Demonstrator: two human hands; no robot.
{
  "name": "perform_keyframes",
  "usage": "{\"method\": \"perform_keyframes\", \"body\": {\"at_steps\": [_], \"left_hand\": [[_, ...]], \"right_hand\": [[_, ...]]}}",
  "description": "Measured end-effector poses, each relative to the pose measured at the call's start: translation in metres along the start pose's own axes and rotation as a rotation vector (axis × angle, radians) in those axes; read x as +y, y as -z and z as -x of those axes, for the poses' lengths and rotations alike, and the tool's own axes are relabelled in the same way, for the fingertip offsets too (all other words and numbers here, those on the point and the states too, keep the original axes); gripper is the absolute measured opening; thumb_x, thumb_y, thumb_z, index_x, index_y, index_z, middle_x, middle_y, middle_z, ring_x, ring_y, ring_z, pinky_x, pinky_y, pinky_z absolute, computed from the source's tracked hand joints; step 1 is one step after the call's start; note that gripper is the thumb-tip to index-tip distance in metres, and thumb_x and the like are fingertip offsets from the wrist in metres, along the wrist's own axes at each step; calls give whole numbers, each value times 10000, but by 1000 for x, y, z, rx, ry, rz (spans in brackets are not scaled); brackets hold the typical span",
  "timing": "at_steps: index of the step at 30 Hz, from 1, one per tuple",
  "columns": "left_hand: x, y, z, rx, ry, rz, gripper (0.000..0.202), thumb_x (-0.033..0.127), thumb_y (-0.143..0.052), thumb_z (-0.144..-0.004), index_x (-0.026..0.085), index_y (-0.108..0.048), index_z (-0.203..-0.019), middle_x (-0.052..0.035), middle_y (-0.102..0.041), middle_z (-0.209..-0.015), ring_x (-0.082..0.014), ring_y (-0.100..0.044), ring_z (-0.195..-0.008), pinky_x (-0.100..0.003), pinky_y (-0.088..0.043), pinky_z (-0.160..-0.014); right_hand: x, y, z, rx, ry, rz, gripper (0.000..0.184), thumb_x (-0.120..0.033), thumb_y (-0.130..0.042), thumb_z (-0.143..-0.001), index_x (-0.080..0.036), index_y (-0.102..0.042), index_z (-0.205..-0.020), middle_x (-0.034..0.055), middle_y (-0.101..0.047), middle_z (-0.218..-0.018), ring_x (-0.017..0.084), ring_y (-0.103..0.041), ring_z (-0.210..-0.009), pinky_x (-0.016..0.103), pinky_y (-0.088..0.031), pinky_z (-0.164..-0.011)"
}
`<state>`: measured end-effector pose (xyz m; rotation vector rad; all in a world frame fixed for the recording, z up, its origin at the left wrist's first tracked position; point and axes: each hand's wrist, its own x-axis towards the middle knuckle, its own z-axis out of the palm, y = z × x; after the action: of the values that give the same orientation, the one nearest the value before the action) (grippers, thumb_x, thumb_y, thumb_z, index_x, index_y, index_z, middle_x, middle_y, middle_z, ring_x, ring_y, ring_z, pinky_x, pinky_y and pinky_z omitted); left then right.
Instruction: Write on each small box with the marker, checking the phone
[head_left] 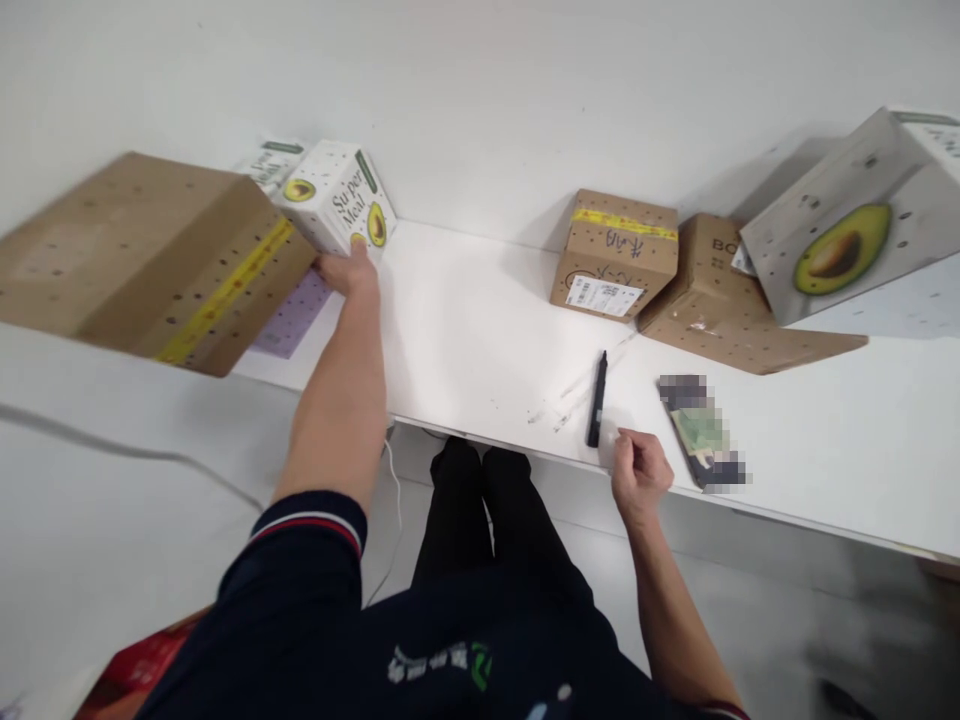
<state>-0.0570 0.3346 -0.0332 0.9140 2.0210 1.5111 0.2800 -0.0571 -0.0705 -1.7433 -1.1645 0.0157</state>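
Observation:
At the left end of the table, my left hand grips the near lower corner of a white "Super Meal" box with avocado pictures. Its thumb lies on the box's printed side; the other fingers are partly hidden beside a large brown carton with yellow tape. A purple dotted box lies under that carton's edge. My right hand rests at the table's front edge, fingers curled in with nothing visible in them. Close by it lie a black marker and a phone-shaped, partly pixelated object.
A small taped brown box with a label stands at the back, against a larger brown carton. A big white avocado box leans over that carton. Dark smudges mark the white table. A white cable hangs below its edge.

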Motion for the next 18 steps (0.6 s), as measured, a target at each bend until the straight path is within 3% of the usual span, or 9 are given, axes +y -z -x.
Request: {"method": "perform_keyframes", "body": {"at_steps": [3, 5, 8, 9, 10, 12, 14, 16, 18], "left_hand": [[1, -3, 3, 18, 12, 46, 227, 102, -401, -1042, 14, -414, -1251, -112, -660, -1230, -173, -461, -1383, -416, -257, -1247], [0, -6, 13, 65, 26, 63, 312, 10, -320, -1018, 3, -386, -1323, -149, -597, -1346, -153, -446, -1408, -371, -236, -1255], [-3, -21, 50, 86, 47, 89, 445, -14, -334, -974, 11, -336, -1419, -208, -464, -1493, -169, -469, -1405, -336, -312, -1218], [-3, -29, 68, 46, 46, 104, 429, 2, -381, -961, 19, -396, -1389, -202, -523, -1442, -175, -535, -1343, -326, -384, -1171], [-4, -37, 88, -46, 26, 133, 381, 33, -420, -957, 60, -489, -1331, -162, -608, -1357, -171, -589, -1279, -321, -434, -1132], [-1, -55, 130, -391, -81, 280, 318, 173, -486, -977, 151, -572, -1283, -113, -645, -1333, -187, -574, -1307, -367, -433, -1145], [7, -74, 169, -678, -191, 374, 342, 349, -555, -969, 193, -605, -1269, -96, -625, -1375, -219, -547, -1348, -424, -417, -1157], [17, -91, 199, -842, -243, 421, 434, 455, -558, -963, 210, -580, -1320, -87, -582, -1433, -241, -502, -1400, -481, -378, -1178], [26, -108, 218, -917, -268, 439, 521, 548, -545, -953, 216, -554, -1355, -86, -540, -1476, -263, -447, -1447, -519, -341, -1190]], "right_hand": [[6, -1, 3, -2, -46, -65, 182, -370, -573, -916, -233, -688, -878, 41, -683, -774, 189, -637, -663, 336, -507, -629], [11, -1, 6, 0, -96, -115, 189, -377, -582, -915, -223, -691, -895, 37, -679, -783, 183, -633, -662, 330, -504, -627], [9, -2, 2, -33, -166, -147, 233, -398, -565, -926, -207, -696, -903, 34, -671, -779, 169, -616, -640, 323, -508, -630], [6, -3, -4, -48, -164, -142, 247, -401, -554, -931, -201, -699, -918, 42, -678, -800, 166, -614, -646, 322, -512, -635], [1, -4, -14, -58, -144, -130, 261, -401, -542, -934, -196, -702, -951, 60, -695, -853, 166, -617, -664, 321, -518, -640], [-10, -7, -42, -59, -67, -90, 315, -405, -527, -932, -193, -689, -1100, 123, -707, -1089, 169, -635, -737, 317, -533, -643], [-21, -12, -78, -53, 0, -68, 446, -427, -519, -922, -216, -602, -1306, 172, -587, -1387, 178, -657, -835, 324, -554, -661], [-28, -19, -116, -82, 32, -82, 575, -468, -527, -910, -242, -489, -1438, 190, -399, -1566, 202, -673, -941, 354, -581, -712], [-30, -26, -148, -102, 60, -97, 650, -495, -549, -899, -230, -432, -1481, 193, -316, -1609, 254, -636, -1136, 404, -589, -839]]}}
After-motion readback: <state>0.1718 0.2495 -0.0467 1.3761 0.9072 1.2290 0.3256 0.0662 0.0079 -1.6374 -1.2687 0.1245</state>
